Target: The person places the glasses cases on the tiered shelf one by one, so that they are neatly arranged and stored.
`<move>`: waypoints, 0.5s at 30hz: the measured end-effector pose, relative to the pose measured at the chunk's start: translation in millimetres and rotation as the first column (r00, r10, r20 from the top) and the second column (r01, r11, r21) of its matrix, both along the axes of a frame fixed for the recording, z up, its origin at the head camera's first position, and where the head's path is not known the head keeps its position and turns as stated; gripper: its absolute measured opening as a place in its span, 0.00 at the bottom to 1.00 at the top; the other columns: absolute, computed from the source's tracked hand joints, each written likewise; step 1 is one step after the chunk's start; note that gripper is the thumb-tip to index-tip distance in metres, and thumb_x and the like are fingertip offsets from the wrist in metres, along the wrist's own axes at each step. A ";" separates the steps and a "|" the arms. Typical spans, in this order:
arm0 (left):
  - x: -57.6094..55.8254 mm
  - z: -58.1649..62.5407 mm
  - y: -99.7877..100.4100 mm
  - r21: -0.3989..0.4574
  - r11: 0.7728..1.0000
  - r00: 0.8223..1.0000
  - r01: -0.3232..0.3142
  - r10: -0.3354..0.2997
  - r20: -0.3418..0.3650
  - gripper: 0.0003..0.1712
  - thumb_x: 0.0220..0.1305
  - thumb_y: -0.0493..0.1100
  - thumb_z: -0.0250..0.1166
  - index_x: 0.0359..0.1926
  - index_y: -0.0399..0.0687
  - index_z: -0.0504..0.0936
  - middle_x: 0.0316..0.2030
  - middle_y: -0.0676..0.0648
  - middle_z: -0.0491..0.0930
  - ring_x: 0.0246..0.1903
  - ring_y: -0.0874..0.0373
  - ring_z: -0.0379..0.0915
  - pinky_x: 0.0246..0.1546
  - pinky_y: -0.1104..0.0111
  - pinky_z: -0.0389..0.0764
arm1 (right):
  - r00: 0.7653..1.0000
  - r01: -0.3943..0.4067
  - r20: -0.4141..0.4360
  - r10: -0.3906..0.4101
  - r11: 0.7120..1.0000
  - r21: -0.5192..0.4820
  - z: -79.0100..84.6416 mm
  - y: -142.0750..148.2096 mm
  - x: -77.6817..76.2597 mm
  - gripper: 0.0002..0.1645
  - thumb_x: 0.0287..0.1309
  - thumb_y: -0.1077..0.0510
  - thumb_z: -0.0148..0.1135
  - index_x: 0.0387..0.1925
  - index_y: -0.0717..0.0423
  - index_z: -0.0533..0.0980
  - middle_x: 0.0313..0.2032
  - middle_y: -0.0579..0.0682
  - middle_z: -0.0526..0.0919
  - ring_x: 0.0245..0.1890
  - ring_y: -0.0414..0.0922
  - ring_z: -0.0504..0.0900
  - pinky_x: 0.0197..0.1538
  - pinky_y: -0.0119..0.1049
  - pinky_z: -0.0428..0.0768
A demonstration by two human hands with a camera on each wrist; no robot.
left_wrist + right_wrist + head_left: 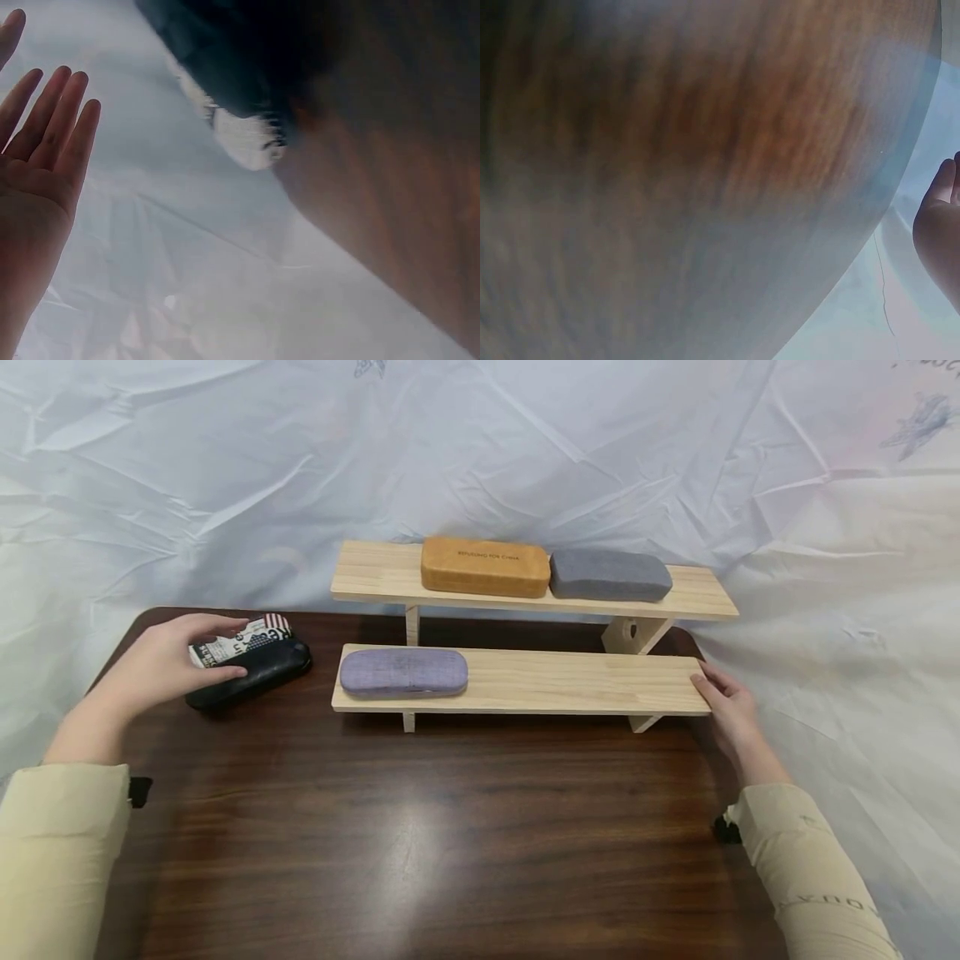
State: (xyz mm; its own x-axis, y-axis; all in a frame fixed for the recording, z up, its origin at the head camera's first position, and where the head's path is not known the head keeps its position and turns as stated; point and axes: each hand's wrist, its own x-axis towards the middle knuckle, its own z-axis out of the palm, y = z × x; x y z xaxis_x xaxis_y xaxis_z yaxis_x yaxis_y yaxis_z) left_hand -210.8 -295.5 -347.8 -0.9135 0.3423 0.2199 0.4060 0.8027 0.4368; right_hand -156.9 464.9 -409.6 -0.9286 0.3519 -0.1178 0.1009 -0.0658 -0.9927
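Observation:
My left hand is spread at the black glasses case and the white case with printed lettering on the table's left. In the left wrist view its fingers look straight, apart from the patterned case. My right hand holds the right end of the lower wooden shelf board, thumb on top; the other fingers are partly hidden. A lilac glasses case lies at that board's left end. On the upper board sit a tan case and a grey case.
The two-tier rack stands near the back of a dark brown wooden table. Its side support shows between the boards. A crumpled white sheet hangs right behind the rack and along both sides.

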 end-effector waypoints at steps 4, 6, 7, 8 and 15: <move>-4.4 -10.8 -6.7 -0.016 1.000 0.999 -0.021 0.022 0.029 0.39 0.55 0.41 0.83 0.67 0.38 0.81 0.56 0.30 0.86 0.55 0.29 0.82 0.43 0.83 0.64 | 1.000 -0.009 0.021 0.008 1.000 0.020 0.6 -0.5 -1.2 0.42 0.72 0.58 0.68 0.80 0.59 0.62 0.44 0.30 0.83 0.41 0.26 0.83 0.43 0.17 0.83; -6.5 -16.3 -10.3 -0.027 0.999 0.999 -0.027 0.028 0.037 0.39 0.55 0.42 0.83 0.67 0.39 0.81 0.56 0.30 0.86 0.54 0.29 0.82 0.43 0.80 0.66 | 1.000 -0.012 0.023 0.012 1.000 0.025 0.8 -0.7 -1.0 0.43 0.72 0.57 0.68 0.81 0.59 0.61 0.44 0.30 0.83 0.42 0.26 0.82 0.43 0.17 0.83; -7.6 -18.8 -11.7 -0.037 0.999 0.999 -0.029 0.030 0.044 0.38 0.56 0.42 0.83 0.67 0.39 0.80 0.56 0.30 0.85 0.54 0.30 0.82 0.44 0.76 0.69 | 1.000 -0.014 0.020 0.013 1.000 0.026 0.8 -0.8 -0.8 0.42 0.72 0.57 0.68 0.80 0.59 0.62 0.44 0.30 0.83 0.42 0.26 0.82 0.43 0.17 0.83; -8.6 -21.1 -13.0 -0.042 0.999 0.998 -0.029 0.031 0.058 0.38 0.56 0.42 0.82 0.67 0.39 0.80 0.57 0.30 0.85 0.55 0.30 0.82 0.46 0.72 0.72 | 1.000 -0.013 0.015 0.013 1.000 0.021 0.8 -0.8 -0.5 0.41 0.72 0.58 0.68 0.80 0.58 0.64 0.44 0.30 0.84 0.42 0.26 0.82 0.43 0.17 0.83; -15.3 -35.1 -20.6 -0.072 0.997 0.985 -0.022 0.034 0.167 0.40 0.61 0.44 0.80 0.69 0.34 0.76 0.62 0.26 0.80 0.60 0.27 0.77 0.58 0.35 0.76 | 1.000 -0.015 -0.017 0.015 1.000 0.008 -0.5 -0.4 1.3 0.30 0.71 0.58 0.69 0.72 0.48 0.76 0.43 0.32 0.85 0.41 0.27 0.84 0.43 0.18 0.83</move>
